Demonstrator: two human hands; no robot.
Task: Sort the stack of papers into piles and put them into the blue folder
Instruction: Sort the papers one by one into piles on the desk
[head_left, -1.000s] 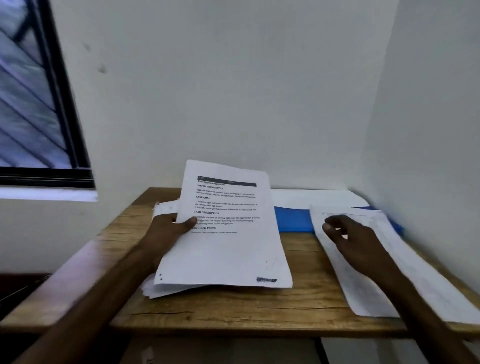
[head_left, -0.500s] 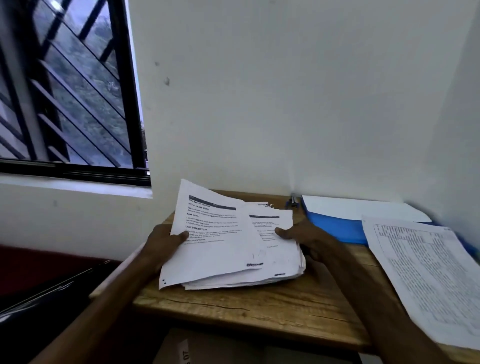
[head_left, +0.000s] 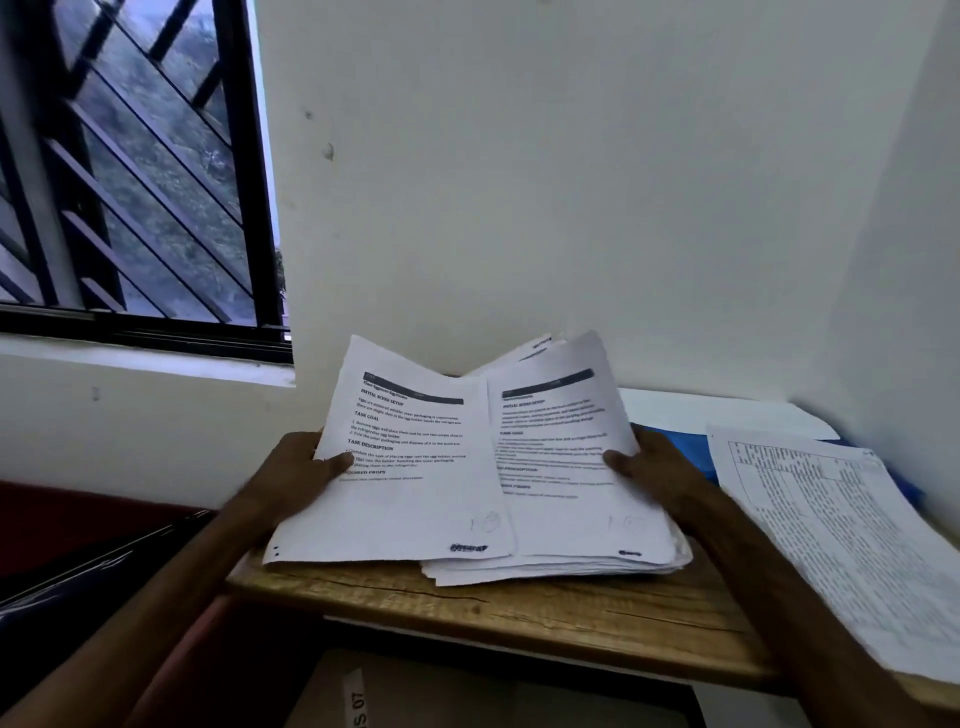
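Observation:
A printed sheet (head_left: 410, 483) is held at its left edge by my left hand (head_left: 301, 473), thumb on top, tilted up off the table. My right hand (head_left: 654, 475) grips the right side of the paper stack (head_left: 566, 525), thumb on the top page, lifting its far edge. The stack's near edge rests on the wooden table (head_left: 519, 608). The blue folder (head_left: 685, 449) lies at the back right, mostly covered by white paper. A sheet printed with a table (head_left: 841, 540) lies at the right, partly over the folder.
White walls close the table in at the back and right. A barred window (head_left: 130, 171) is at the left. Dark furniture (head_left: 78, 561) sits below the table's left side, and a labelled box (head_left: 358, 701) stands under the table.
My right hand has shifted to the stack's right edge and raised the pages. The left-hand sheet has lifted and spread apart from the stack. The view has turned slightly left.

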